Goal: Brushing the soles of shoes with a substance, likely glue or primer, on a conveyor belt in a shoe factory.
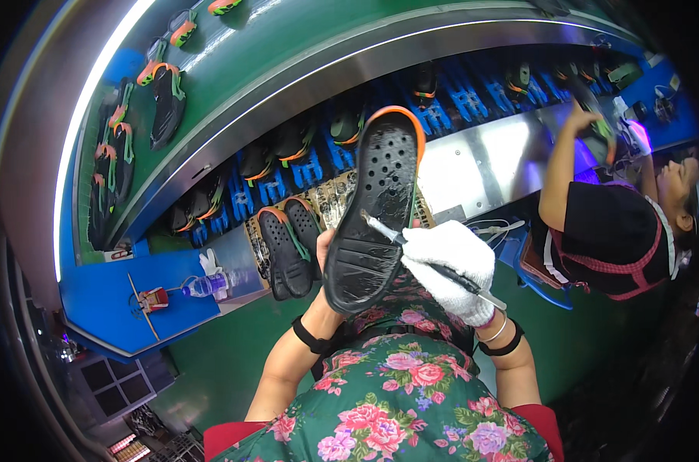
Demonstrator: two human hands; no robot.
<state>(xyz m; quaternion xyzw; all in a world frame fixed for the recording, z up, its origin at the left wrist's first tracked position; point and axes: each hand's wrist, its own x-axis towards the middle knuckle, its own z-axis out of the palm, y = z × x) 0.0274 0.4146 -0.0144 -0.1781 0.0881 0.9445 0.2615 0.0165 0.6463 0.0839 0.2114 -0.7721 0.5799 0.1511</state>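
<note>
In front of me a black shoe sole (371, 192) with an orange rim at its far end is held tilted up. It has round holes in its far half and ribs in the near half. My bare left hand (325, 250) grips its left edge, with most of the fingers hidden behind it. A white knit glove covers my right hand (453, 266), closed around a slim brush (386, 230). The brush's tip touches the middle of the sole, where the surface looks shiny and wet. Two more black soles (284, 245) stand just left of my left hand.
A line of blue holders (272, 192) carries several shoes beyond my hands. Above it runs a green belt (280, 38) with more shoes. At left, a blue table (95, 289) bears a bottle (204, 286) and a red box (154, 299). A co-worker (607, 231) handles a shoe at right.
</note>
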